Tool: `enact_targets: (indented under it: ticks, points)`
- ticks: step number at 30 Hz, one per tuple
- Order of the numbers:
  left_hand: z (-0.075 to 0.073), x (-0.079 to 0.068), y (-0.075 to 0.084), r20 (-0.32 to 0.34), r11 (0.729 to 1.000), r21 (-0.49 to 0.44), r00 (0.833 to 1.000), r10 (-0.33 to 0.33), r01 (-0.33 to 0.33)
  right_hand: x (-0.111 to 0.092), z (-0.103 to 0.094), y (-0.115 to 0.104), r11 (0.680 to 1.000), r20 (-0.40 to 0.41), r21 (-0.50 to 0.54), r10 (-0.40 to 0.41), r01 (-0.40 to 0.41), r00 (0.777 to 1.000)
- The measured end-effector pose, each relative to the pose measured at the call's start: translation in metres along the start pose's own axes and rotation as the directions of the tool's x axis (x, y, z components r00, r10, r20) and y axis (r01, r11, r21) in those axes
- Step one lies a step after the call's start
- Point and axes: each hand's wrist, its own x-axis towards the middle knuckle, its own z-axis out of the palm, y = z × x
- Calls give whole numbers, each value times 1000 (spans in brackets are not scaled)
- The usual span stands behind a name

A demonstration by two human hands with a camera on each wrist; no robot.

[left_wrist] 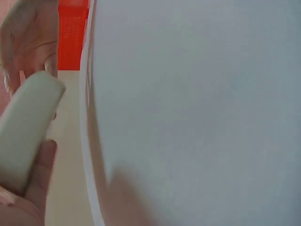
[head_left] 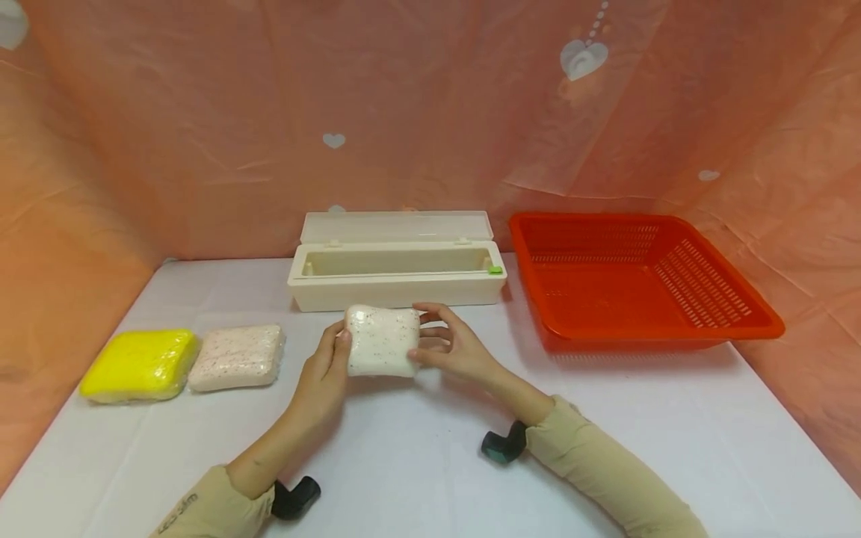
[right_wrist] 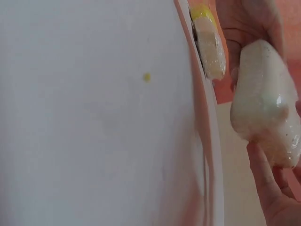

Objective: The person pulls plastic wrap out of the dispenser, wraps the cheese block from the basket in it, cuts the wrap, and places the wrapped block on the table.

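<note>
A white block (head_left: 382, 341) speckled with dark dots, wrapped in shiny clear film, is held up over the table between both hands. My left hand (head_left: 323, 385) grips its left edge, thumb on the near face and fingers behind. At the opposite edge, my right hand (head_left: 464, 353) has its thumb at the lower corner and fingers spread along the side. The right wrist view shows the block's (right_wrist: 263, 94) glossy wrap with right-hand fingers (right_wrist: 262, 172) against its end. On the table to the left lie a yellow wrapped block (head_left: 140, 364) and a pale pink speckled one (head_left: 237, 357).
Behind the hands stands a long cream box (head_left: 397, 288) with its clear lid (head_left: 397, 226) raised. A red perforated basket (head_left: 673, 332) sits at the back right. White cloth covers the table (head_left: 403, 463), and a pink curtain (head_left: 417, 97) hangs behind.
</note>
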Motion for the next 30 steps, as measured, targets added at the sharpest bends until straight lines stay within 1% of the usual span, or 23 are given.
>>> enact_targets:
  ticks: [2,4,8,11,13,15,17,21,25,30]
  points:
    - [-3,1,1,-27,999,15,999,-39,39,2,4,0,1000,12,13,-5,5,1000]
    - [-7,2,2,-57,997,40,996,-62,64,6,7,1,1000,24,21,0,0,1000]
    - [-14,1,2,-112,993,95,992,-58,68,12,16,2,1000,47,20,22,-23,999]
    - [-19,-1,1,-116,990,118,991,-60,74,17,21,3,999,57,5,36,-37,998]
    - [-22,-2,1,-105,988,128,992,-73,87,19,23,4,999,60,-7,49,-49,997]
    - [-25,-2,-1,-78,986,131,992,-96,106,21,26,5,998,62,-19,53,-52,997]
    - [-26,-2,-2,-45,980,159,992,-117,123,22,28,4,998,63,-27,62,-60,996]
    - [-29,0,-4,21,969,217,992,-121,114,26,33,4,997,68,-48,69,-66,995]
    - [-32,1,-7,42,969,224,992,-120,108,31,37,6,994,91,-82,78,-70,993]
    - [-36,3,-12,57,967,208,985,-160,145,33,42,7,992,117,-99,89,-78,989]
